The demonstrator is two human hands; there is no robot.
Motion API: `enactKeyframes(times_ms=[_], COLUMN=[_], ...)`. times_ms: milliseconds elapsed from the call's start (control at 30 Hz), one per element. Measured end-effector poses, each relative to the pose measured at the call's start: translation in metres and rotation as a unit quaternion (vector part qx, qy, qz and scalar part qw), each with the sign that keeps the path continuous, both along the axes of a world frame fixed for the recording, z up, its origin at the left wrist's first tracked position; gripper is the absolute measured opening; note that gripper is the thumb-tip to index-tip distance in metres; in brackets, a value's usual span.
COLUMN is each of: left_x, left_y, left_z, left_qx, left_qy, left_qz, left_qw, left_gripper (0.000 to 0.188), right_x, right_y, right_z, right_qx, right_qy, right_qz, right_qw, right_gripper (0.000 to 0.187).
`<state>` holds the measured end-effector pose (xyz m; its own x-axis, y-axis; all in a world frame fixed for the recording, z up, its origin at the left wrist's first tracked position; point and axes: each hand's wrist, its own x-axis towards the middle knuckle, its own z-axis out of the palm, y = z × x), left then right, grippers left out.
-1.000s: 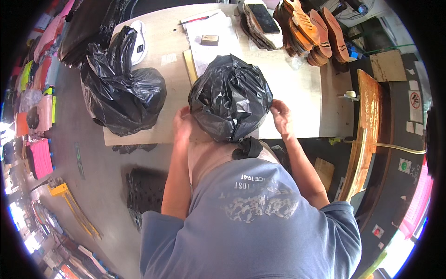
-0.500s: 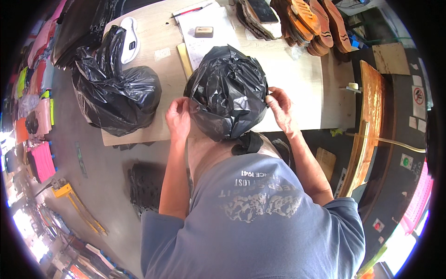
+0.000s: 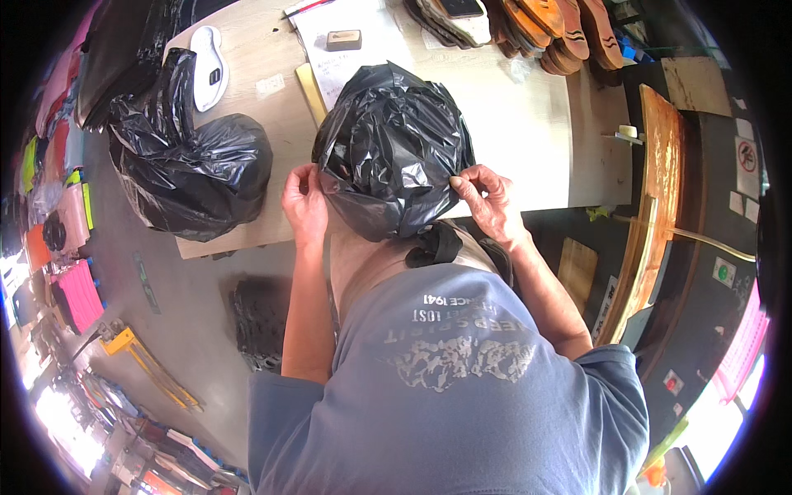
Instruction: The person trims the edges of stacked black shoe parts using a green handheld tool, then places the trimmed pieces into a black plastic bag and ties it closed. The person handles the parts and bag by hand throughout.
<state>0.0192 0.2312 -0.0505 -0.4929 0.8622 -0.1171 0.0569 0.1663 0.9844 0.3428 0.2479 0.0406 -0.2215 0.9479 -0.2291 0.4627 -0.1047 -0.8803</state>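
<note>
A bulging black plastic bag (image 3: 394, 153) rests at the table's near edge, right in front of me. My left hand (image 3: 305, 206) pinches the bag's left side between thumb and fingers. On the opposite side, my right hand (image 3: 488, 198) grips the bag's edge near its lower right, thumb and forefinger pressed together. What the bag contains is hidden. Farther left on the table sits a second full black plastic bag (image 3: 202, 177), its gathered top standing upward; neither hand touches it.
Behind the bag lie paper sheets (image 3: 346, 62) with a small brown block (image 3: 344, 40) on them. A white shoe sole (image 3: 208, 70) lies far left. Stacks of sole-shaped pieces (image 3: 569, 37) and a phone (image 3: 460, 7) occupy the back right. A wooden board (image 3: 652, 206) stands right of the table (image 3: 528, 157).
My right hand has shifted left and slightly down along the bag's edge, its fingers now more curled. The left hand keeps its pinch. The whole view has shifted slightly.
</note>
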Motion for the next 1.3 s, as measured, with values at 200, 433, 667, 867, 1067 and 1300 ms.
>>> enactKeyframes(times_ms=[200,433,667,867,1067,1300], left_x=[-0.006,-0.008,-0.018,-0.01,-0.011,-0.012], left_y=[-0.002,-0.003,0.013,0.018,0.068,0.1], left_z=[0.001,-0.011,-0.034,0.002,0.069,0.059], left_qx=[-0.024,-0.031,-0.051,-0.027,-0.104,-0.09], left_qy=[0.008,0.038,0.039,-0.14,0.003,0.033], left_qz=[0.005,0.014,-0.01,0.017,-0.165,-0.186], left_qw=[1.0,0.999,0.998,0.99,0.981,0.978], left_gripper=[0.009,0.011,0.013,0.028,0.039,0.02], right_x=[0.008,0.019,0.041,0.031,-0.005,-0.007], right_y=[-0.002,0.01,0.02,0.032,0.065,0.092], right_z=[-0.029,-0.06,-0.088,-0.064,-0.001,-0.044], right_qx=[-0.01,0.019,0.027,-0.019,0.164,0.032], right_qy=[0.175,0.063,0.13,0.045,-0.097,0.192], right_qz=[-0.131,-0.146,-0.145,-0.212,-0.044,-0.235], right_qw=[0.976,0.987,0.98,0.976,0.981,0.952], right_gripper=[0.014,0.021,0.021,0.043,0.033,0.015])
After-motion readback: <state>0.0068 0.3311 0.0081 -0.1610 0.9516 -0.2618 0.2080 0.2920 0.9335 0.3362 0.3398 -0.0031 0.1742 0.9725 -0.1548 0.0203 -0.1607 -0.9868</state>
